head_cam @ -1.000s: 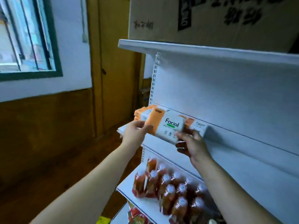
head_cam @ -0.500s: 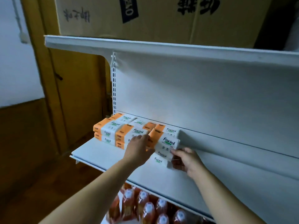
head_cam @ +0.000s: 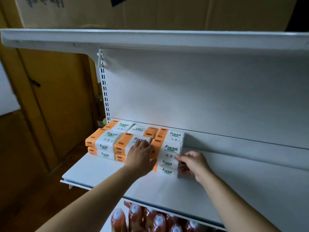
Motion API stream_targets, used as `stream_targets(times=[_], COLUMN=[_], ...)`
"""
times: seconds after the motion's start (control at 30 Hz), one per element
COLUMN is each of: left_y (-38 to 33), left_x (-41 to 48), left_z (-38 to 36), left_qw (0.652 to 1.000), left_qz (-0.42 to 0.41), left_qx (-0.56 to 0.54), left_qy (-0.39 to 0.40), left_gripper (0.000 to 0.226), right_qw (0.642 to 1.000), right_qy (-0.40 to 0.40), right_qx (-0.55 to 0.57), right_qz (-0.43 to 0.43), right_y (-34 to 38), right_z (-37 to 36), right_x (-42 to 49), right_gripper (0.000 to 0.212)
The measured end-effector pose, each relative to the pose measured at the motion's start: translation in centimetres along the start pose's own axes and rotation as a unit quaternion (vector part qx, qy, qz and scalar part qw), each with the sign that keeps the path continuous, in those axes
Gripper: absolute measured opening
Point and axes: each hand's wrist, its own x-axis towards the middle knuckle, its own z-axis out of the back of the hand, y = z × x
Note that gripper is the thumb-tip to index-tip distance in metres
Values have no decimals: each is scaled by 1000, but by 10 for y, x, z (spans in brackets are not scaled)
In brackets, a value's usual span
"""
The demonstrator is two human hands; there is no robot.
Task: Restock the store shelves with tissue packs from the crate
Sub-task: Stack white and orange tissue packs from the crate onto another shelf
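Orange-and-white "Facial" tissue packs [head_cam: 108, 139] lie in low stacks at the left end of the white shelf [head_cam: 108, 174], in two rows against the back panel. The front right stack's top pack [head_cam: 169, 149] sits level on two others. My left hand [head_cam: 140, 155] rests with fingers stretched over the middle stack and against the left end of that top pack. My right hand [head_cam: 192, 163] is at the stack's right end, fingers curled, pinching the top pack's corner. No crate is in view.
An upper white shelf [head_cam: 150, 39] carries a big cardboard box [head_cam: 150, 12] overhead. On the shelf below stand orange bottles [head_cam: 158, 220] with white caps. A wooden door [head_cam: 55, 97] is to the left. The shelf to the right of the packs is bare.
The pack I carried in both hands has come down onto the front right stack and now lies level. The view has moved closer and lower toward the shelf.
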Motion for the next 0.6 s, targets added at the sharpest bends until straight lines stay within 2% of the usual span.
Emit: stream_targets(times=[0.17,0.27,0.33,0.4,0.6], left_y=[-6,-11,-16,-19,-10], left_x=[-11,-25,-43,-68,-220], left_z=[5,14,24,31,44], left_qw=[998,989,982,965,868], left_qz=[16,44,90,170,413], left_qx=[-52,-84,-94,-127,-176], left_qy=[-44,-114,-138,-152,-213], left_gripper=[50,43,39,41,30], right_qw=[996,991,989,982,922], right_qy=[-46,-22,34,116,355], right_qx=[-30,-24,-17,-17,-58], right_qz=[70,126,141,145,142], right_y=[16,33,40,41,-1], right_z=[15,12,3,-11,-79], right_x=[-14,-29,-45,-66,-151], right_gripper=[24,23,21,19,14])
